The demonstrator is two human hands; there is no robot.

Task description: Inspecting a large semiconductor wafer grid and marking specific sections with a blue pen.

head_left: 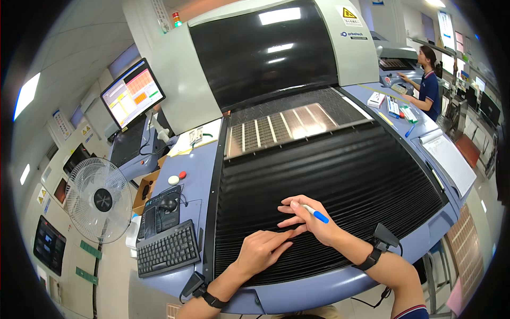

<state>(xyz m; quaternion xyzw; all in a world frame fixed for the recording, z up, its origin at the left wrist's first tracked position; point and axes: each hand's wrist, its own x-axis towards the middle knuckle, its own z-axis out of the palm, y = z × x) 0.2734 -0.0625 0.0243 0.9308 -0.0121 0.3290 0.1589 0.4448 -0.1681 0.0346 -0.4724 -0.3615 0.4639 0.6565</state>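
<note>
Over the black ribbed cover of the machine bed [340, 186], my two hands meet at the fingertips. A white marker pen with a blue end [320, 216] rests across my right hand [317, 226], held near the thumb, while that hand's other fingers reach out to the left. My left hand [262, 251] has its index finger and thumb apart and its other fingers loosely bent, with no object seen in it. Its index fingertip touches or nearly touches the right hand's fingers. Farther back, a copper-coloured panel with striped sections [281, 127] lies flat under the machine's dark hood [260, 48].
To the left are a keyboard [168, 248], a mouse [168, 203], red and white round buttons [178, 177], a monitor [133, 94] and a fan [101, 199]. On the right ledge lie an open notebook [449, 162] and small boxes [393, 108]. A co-worker [428, 87] stands at another machine.
</note>
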